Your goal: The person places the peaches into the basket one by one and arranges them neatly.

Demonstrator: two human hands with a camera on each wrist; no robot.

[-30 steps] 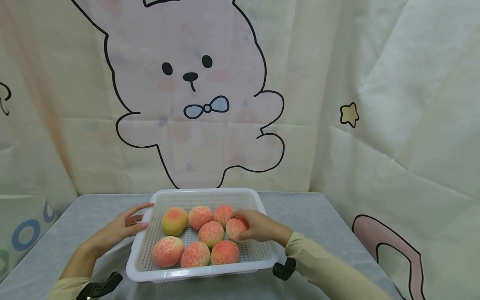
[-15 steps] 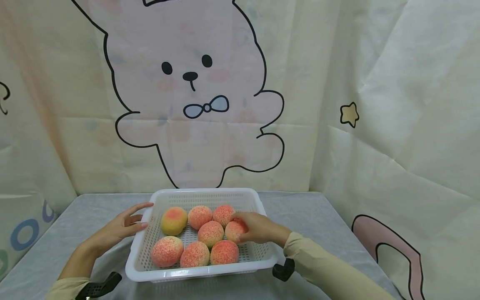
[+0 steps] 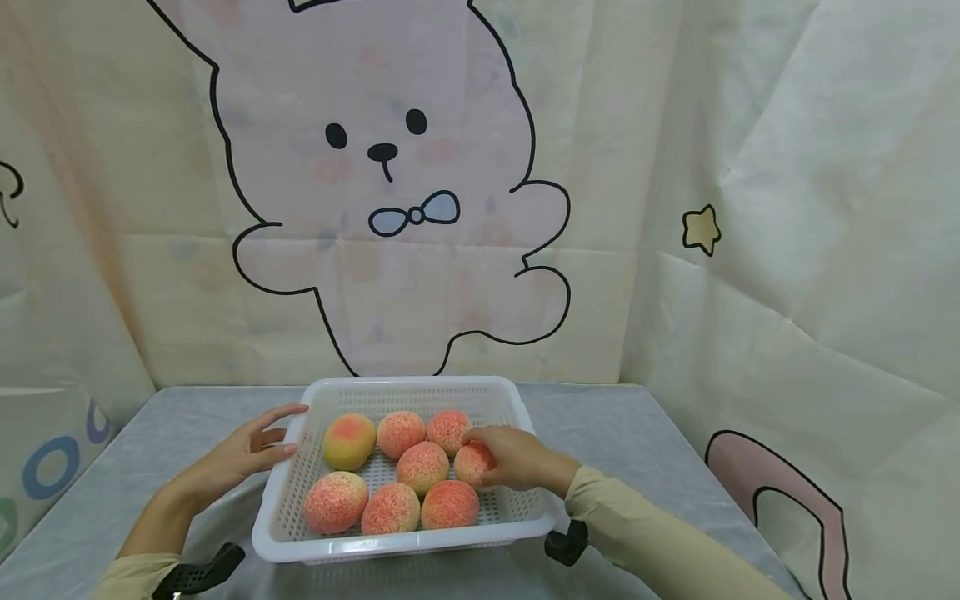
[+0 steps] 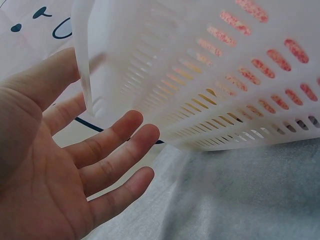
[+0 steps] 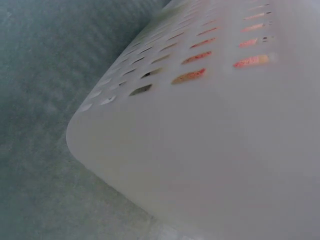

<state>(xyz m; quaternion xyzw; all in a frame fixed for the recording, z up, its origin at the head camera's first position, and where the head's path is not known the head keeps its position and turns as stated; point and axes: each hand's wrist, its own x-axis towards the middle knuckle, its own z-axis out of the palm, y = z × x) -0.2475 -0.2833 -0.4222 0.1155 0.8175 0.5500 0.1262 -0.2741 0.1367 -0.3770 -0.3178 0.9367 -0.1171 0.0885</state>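
A white slotted basket (image 3: 495, 392) stands on the grey table and holds several pink-orange peaches. My right hand (image 3: 510, 457) reaches in over the basket's right rim, its fingers curled round one peach (image 3: 471, 461) on the right side. My left hand (image 3: 251, 454) lies open beside the left wall, straight fingers touching the rim. In the left wrist view the open palm and fingers (image 4: 107, 165) sit right by the basket wall (image 4: 200, 80). The right wrist view shows only the basket's outer corner (image 5: 210, 150); that hand is not in it.
The grey tablecloth (image 3: 615, 425) runs around the basket on every side. A cream curtain with a cartoon rabbit (image 3: 382, 167) hangs close behind the table, and cloth walls close in left and right. Black wrist camera mounts (image 3: 566, 542) sit near the front edge.
My right hand with its peach has shifted slightly towards the basket's middle. The left hand and the basket stay where they were.
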